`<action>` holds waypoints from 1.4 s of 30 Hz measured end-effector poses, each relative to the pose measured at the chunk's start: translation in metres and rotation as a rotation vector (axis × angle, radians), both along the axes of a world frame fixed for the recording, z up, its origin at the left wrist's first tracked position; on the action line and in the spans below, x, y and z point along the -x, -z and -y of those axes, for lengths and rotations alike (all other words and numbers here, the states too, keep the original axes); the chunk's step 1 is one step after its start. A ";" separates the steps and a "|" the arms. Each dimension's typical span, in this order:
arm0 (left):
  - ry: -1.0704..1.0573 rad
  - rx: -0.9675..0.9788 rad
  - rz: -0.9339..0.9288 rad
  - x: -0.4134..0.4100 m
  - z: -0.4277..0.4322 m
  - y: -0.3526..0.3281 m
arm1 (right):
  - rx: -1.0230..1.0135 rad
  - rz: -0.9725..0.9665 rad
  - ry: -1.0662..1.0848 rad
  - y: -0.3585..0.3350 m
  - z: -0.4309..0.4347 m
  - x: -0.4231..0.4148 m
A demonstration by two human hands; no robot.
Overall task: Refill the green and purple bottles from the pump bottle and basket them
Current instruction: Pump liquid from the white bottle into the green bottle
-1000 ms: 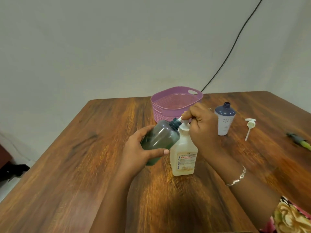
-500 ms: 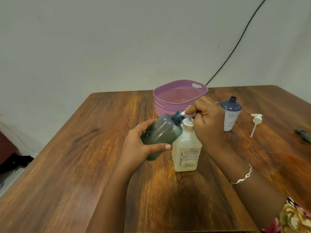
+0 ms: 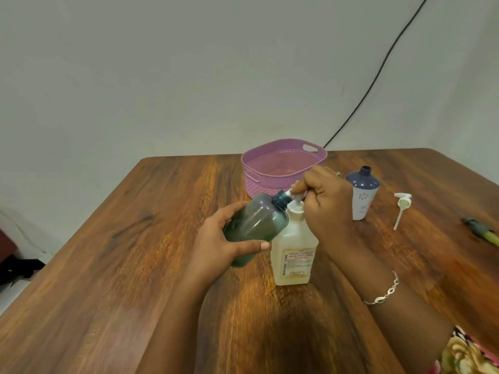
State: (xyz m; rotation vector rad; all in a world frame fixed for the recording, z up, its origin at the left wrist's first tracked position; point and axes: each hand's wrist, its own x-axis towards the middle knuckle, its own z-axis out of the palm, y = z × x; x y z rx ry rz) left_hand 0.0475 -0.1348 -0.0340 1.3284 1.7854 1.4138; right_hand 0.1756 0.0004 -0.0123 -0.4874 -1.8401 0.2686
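The left hand (image 3: 216, 247) closed its grip round the green bottle (image 3: 256, 225), tilted beside the pump bottle (image 3: 294, 252), open mouth up against the spout (image 3: 289, 192). The right hand (image 3: 326, 209), directly above the pump bottle, curled its grip over the pump head (image 3: 297, 197).

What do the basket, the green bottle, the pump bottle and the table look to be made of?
Basket: likely matte purple plastic, moulded in a weave pattern with cut-out handles.
Green bottle: smooth translucent plastic; light passes through and it shows soft highlights.
Pump bottle: cloudy whitish plastic with a paper-like label.
Table: wood or wood-look laminate, glossy brown grain; cannot tell which.
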 end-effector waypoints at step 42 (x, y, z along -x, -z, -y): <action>0.024 0.004 0.083 -0.003 -0.001 -0.007 | -0.044 -0.096 -0.007 0.009 0.000 0.001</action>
